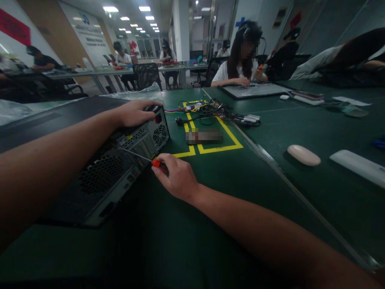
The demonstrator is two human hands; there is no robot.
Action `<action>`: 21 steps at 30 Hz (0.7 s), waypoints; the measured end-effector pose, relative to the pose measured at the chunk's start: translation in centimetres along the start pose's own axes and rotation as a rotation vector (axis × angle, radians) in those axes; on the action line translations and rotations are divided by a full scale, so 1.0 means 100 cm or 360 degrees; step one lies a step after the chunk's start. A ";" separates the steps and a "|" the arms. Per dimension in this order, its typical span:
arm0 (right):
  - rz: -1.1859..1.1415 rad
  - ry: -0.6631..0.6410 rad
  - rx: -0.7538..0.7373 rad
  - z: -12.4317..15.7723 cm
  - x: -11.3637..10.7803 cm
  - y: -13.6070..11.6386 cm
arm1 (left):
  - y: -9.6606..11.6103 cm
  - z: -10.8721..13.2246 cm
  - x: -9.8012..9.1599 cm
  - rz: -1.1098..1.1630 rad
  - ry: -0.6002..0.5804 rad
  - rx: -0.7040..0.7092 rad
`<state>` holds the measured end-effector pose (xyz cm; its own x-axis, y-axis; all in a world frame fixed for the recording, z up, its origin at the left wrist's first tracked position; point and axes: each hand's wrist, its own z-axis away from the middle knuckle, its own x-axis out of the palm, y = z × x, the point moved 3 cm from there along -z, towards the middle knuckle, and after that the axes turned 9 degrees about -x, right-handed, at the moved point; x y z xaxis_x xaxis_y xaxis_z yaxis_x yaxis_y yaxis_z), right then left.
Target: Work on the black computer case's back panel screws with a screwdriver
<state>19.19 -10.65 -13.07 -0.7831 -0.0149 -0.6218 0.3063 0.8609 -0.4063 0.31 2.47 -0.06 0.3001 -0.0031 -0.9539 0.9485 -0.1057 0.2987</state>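
Observation:
A black computer case (54, 120) lies on its side at the left, its metal rear panel (132, 160) with vents and ports turned toward the right. My left hand (135, 113) is cupped over the upper rear edge of the case, thumb and fingers gripping the corner. In my right hand (177, 176) a screwdriver (155, 163) with an orange handle is held between thumb and fingers. Its thin shaft points left, and the tip meets the rear panel near the upper edge; the exact spot is too dark to make out.
Beyond the case lies a bundle of cables (215, 108) beside yellow tape (222, 149) and a small blurred item (204, 137). To the right are a pale oval mouse (303, 155) and a white bar (357, 164). Across the green table (240, 208), a person works at a dark panel (255, 90).

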 end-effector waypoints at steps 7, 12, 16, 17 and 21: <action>0.0041 0.0034 0.0013 -0.002 -0.003 -0.002 | 0.006 0.006 -0.001 -0.0006 -0.0020 -0.0036; -0.0005 0.0037 0.0034 -0.003 -0.004 -0.004 | 0.009 0.009 -0.002 -0.0031 -0.0023 -0.0047; -0.0075 0.0057 0.0004 -0.001 -0.002 -0.003 | 0.006 0.008 -0.001 -0.0062 -0.0011 -0.0019; -0.0070 0.0052 0.0000 0.000 -0.001 -0.002 | 0.006 0.007 -0.001 -0.0069 0.0000 -0.0002; -0.0015 -0.0002 -0.0019 0.000 0.002 0.000 | 0.005 0.007 -0.001 -0.0061 0.0005 -0.0012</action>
<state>19.08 -10.64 -13.22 -0.7853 -0.0238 -0.6187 0.2922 0.8668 -0.4042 0.71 1.74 0.19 0.2638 0.0042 -0.9646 0.9601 -0.0979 0.2621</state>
